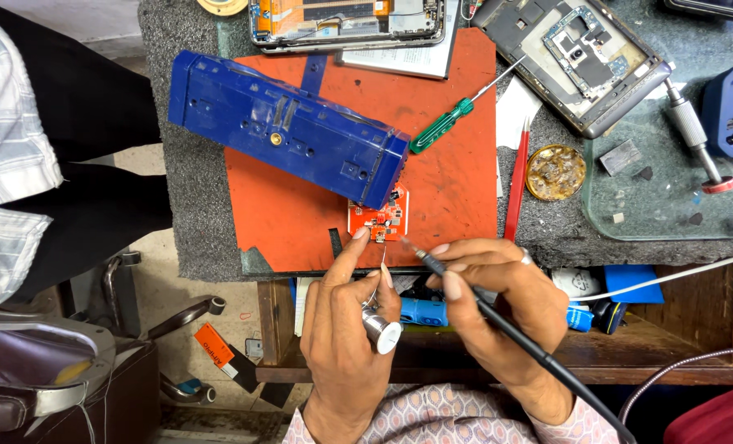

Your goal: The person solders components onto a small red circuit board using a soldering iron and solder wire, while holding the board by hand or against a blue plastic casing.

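My left hand (346, 325) holds a small spool of solder wire (380, 331) and feeds the thin wire up to a small red circuit board (379, 216). That board sticks out from under a long blue plastic casing (288, 125) lying on an orange work mat (432, 156). My right hand (498, 308) grips a black soldering iron (514, 337) like a pen. Its tip (405, 244) sits just right of the board's lower edge, close to the solder wire's end.
A green-handled screwdriver (442, 123), red tweezers (517, 185) and a round tin of flux (555, 172) lie right of the mat. Opened phones (584, 57) sit at the back on the bench. Another person in dark trousers stands at left beside a chair (46, 362).
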